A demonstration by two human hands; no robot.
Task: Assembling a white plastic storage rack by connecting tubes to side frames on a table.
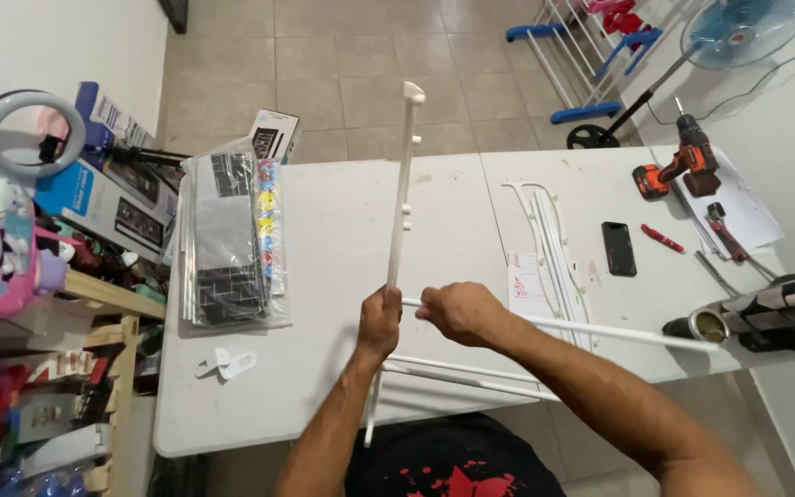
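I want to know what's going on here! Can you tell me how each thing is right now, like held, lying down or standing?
Left hand: closed around the white rail.
Right hand: gripping the thin white rod.
White rail: held up, tilted away.
Thin white rod: held sideways.
Phone: lying flat, screen dark.
Drill: lying on its side.
Plastic bag: lying flat, parts inside.
Red screwdriver: lying flat.

A long white plastic bar (pixel 401 198) with small pegs and a curved cap on its far end points away over the table. A thin white rod (pixel 581 329) runs from its near part to the right, probably joined there.
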